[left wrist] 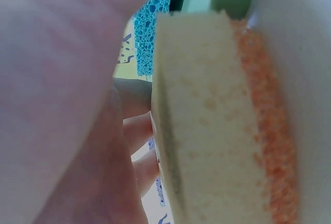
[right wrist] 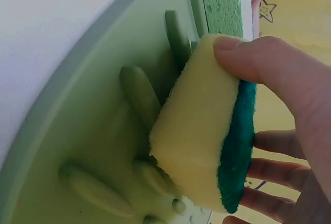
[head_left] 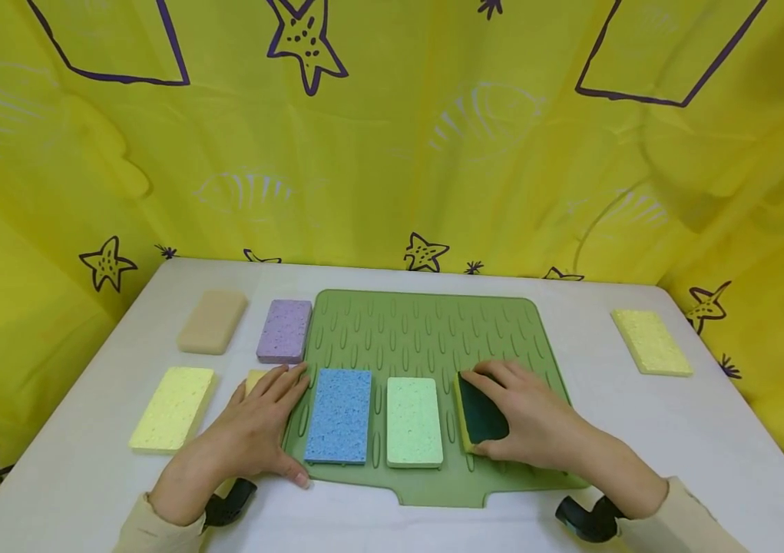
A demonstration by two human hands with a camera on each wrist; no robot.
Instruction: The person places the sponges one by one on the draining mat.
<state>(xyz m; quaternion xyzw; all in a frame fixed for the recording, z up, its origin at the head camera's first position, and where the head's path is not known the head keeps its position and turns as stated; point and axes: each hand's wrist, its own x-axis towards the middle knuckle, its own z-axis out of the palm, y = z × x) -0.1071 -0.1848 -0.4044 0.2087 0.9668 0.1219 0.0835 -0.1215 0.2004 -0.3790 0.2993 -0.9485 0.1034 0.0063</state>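
Observation:
My right hand (head_left: pixel 526 411) grips a yellow scouring sponge (right wrist: pixel 199 125) with a dark green pad (head_left: pixel 484 411). The thumb is at its near end, the fingers at the far side, and the green face points up over the green ribbed mat (head_left: pixel 426 326). At the mat's left edge lies my left hand (head_left: pixel 253 434), fingers extended and thumb spread at the front corner. Under that palm, in the left wrist view, is a cream sponge (left wrist: pixel 201 115) with an orange layer, mostly hidden from the head. A blue sponge (head_left: pixel 339 415) and a mint-green sponge (head_left: pixel 415 422) lie on the mat between my hands.
Left of the mat on the white table (head_left: pixel 81 461) lie a purple sponge (head_left: pixel 284 330), a beige sponge (head_left: pixel 212 322) and a pale yellow sponge (head_left: pixel 173 409). Another yellow sponge (head_left: pixel 650 342) is far right. A yellow patterned curtain (head_left: pixel 378 153) hangs behind the table.

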